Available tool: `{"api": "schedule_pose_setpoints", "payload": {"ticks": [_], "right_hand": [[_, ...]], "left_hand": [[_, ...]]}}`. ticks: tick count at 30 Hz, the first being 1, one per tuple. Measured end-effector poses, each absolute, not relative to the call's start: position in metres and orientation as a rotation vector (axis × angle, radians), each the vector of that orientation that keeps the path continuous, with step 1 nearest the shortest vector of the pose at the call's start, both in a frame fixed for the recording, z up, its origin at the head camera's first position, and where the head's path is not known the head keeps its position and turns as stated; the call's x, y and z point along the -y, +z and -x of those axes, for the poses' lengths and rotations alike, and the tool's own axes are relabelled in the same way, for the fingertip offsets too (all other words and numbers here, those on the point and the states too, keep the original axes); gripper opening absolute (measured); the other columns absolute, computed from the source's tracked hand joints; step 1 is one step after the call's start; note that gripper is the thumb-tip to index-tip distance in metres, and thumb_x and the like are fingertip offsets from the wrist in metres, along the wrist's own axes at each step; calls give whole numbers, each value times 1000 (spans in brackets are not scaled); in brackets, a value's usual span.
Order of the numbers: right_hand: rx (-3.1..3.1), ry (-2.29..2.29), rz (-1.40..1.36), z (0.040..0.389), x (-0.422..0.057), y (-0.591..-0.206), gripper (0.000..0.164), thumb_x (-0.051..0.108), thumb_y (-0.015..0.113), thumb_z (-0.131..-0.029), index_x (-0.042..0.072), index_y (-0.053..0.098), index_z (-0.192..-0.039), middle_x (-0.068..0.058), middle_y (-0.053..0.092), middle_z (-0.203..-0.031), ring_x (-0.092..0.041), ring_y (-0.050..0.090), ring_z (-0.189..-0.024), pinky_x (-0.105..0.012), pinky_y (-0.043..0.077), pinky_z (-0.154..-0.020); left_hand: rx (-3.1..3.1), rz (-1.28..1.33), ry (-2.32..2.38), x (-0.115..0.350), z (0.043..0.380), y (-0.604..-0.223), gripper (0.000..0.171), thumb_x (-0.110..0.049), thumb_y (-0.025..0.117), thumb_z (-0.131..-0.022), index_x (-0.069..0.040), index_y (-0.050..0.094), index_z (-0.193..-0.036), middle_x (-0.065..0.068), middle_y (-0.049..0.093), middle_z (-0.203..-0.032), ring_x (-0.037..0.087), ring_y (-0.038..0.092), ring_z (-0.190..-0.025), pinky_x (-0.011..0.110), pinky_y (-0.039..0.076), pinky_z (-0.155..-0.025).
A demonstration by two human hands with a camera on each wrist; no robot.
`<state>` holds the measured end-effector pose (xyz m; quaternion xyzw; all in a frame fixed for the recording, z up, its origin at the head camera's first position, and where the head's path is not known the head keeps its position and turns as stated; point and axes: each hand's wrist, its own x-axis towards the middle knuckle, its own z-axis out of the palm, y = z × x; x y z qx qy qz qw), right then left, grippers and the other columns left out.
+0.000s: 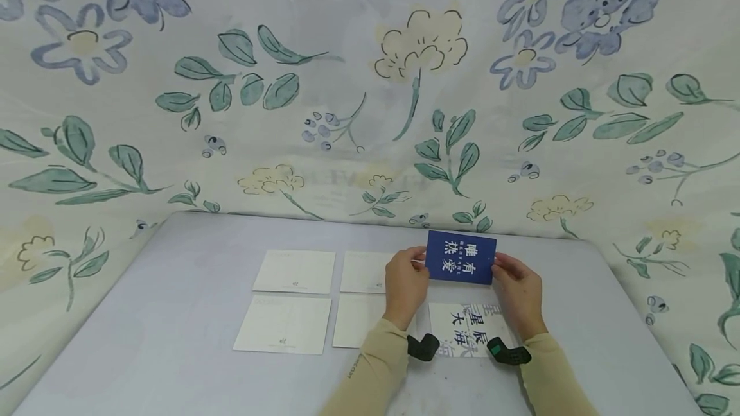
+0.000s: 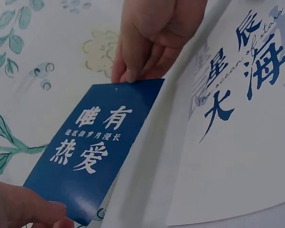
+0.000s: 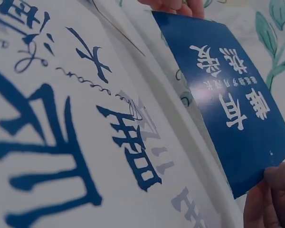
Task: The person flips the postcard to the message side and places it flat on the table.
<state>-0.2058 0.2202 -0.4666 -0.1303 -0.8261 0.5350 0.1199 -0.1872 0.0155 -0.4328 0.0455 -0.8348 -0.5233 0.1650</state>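
A dark blue card [image 1: 460,257] with white characters is raised above the back right of the table, tilted up. My left hand [image 1: 407,284] pinches its left end between thumb and fingers. At the opposite end, my right hand [image 1: 522,291] pinches the edge the same way. The left wrist view shows the blue card [image 2: 97,142] face on, gripped at both ends. Below it on the table lies a white card [image 1: 462,326] with blue characters and pale grey ones, partly covered by the wrist cameras.
Left of the hands, several white cards lie in two rows, among them an upper-left card [image 1: 295,271] and a lower-left card [image 1: 283,325]. My left arm overlaps the nearer ones. A floral cloth [image 1: 347,114] hangs behind the table's [image 1: 144,339] far edge.
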Motion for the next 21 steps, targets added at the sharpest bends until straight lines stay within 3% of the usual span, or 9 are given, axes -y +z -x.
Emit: {"api": "schedule_pose_setpoints", "payload": {"ticks": [10,21], "right_hand": [[2397,1585,438,205,-220,-466,27,16,56,-92,13,62,-119,-1,63,-110,-10,56,-101,-18,46,-84],[2338,1652,374,202,-220,-465,30,24,53,-94,11,61,-120,-3,61,-115,-13,57,-105,-32,43,-95]], "left_hand": [[2393,-112,-1503,-20,184,-431,34,4,65,-76,-8,68,-108,2,65,-92,12,60,-80,25,49,-69],[2384,-90,-1494,-23,182,-430,33,1,65,-77,-6,67,-109,6,65,-95,17,61,-88,25,51,-74]]}}
